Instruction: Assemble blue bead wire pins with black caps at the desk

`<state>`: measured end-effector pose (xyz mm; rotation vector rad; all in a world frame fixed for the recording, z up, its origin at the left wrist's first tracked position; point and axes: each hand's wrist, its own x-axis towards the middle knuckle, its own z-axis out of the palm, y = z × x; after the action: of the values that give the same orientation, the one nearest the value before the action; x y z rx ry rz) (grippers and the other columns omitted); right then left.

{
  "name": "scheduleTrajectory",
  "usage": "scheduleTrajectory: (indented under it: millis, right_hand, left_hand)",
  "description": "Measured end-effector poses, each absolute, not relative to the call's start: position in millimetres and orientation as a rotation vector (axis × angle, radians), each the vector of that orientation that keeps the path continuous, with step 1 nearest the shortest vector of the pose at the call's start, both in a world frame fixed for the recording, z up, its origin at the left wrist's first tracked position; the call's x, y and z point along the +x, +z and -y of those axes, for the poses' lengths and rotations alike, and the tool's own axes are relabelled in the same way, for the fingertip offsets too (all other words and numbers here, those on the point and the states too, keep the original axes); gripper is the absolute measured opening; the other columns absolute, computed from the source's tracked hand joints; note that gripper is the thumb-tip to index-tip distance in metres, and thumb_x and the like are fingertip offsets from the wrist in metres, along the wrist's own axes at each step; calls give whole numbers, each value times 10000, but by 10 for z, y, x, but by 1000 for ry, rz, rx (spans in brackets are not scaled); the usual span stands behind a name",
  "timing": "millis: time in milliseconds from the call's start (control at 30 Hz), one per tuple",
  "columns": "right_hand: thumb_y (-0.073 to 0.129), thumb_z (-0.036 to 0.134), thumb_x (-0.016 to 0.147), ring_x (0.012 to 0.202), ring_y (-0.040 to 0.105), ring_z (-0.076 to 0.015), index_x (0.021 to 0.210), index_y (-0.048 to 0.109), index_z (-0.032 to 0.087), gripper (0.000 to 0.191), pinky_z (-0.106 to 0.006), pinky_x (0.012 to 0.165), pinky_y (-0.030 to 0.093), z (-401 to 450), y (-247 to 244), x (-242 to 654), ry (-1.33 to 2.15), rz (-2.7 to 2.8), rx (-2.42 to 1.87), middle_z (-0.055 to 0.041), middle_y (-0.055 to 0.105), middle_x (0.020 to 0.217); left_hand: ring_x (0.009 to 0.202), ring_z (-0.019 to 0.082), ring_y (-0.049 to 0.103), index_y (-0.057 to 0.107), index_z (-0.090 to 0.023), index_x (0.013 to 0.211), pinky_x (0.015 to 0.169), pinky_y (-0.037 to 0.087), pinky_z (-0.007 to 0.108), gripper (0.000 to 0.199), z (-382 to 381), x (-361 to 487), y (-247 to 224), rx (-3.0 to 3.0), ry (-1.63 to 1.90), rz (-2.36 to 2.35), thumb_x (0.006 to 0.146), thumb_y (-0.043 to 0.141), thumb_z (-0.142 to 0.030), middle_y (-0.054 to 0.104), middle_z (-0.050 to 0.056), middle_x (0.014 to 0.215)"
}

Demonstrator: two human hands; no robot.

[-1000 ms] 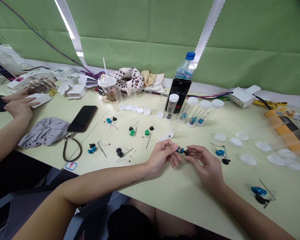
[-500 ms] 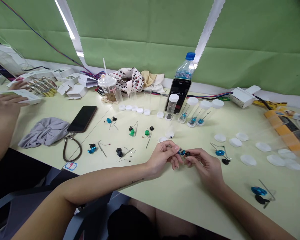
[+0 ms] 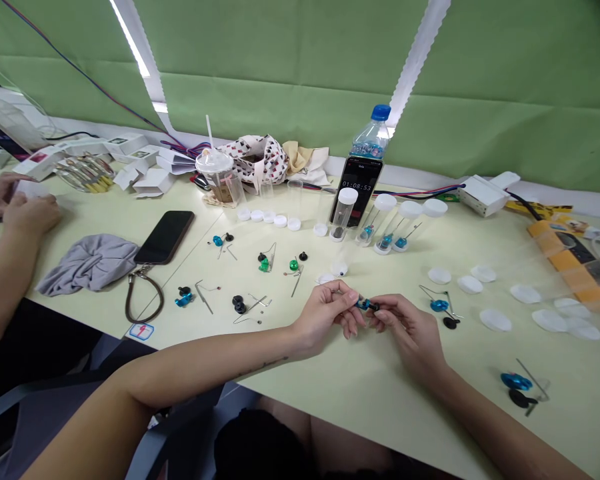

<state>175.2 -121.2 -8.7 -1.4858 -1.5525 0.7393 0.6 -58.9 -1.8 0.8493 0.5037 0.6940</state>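
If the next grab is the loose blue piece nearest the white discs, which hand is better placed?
Right, probably. The right hand is nearer the blue piece; the left hand would have to reach past the right. Both have fingers on the small blue-and-black part, so the right should let go first.

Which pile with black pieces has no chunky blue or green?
The pile midway between left hand and brown strap: its chunky pieces are all black; the others each include blue or green.

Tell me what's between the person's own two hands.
A small blue-and-black part, held between the left hand and the right hand. The head view shows it.
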Motion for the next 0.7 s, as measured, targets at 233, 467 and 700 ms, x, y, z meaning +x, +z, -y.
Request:
scheduleTrajectory:
  millis: [233, 467, 700]
  right_hand:
    - [602, 356, 843, 779, 644, -160, 1012, 588, 221, 216, -297, 725, 548, 1194, -105, 1729, 512, 1619, -1479, -29, 665, 844]
    - [580, 393, 856, 722, 655, -160, 981, 608, 217, 218, -288, 656, 557, 1211, -125, 1742, 539, 1621, -1491, -26, 679, 811]
    - [555, 415, 867, 596, 622, -137, 943, 613, 198, 238, -261, 565, 530, 1210, -85, 1732, 648, 1600, -1485, -15, 661, 712]
  left_hand:
    - [425, 103, 555, 469, -150, 785, 390, 406, 195, 384, 582, 13, -4, 810, 718, -542, 744, 663, -479, 658, 39, 604]
    - [436, 107, 566, 470, -143, 793, 398, 426, 199, 385, 580, 10, -22, 837, 698, -497, 758, 649, -482, 660, 52, 621]
    - [436, 111, 571, 464, -148, 793, 404, 427, 203, 380, 579, 7, -28, 857, 689, -488, 769, 637, -485, 662, 54, 625]
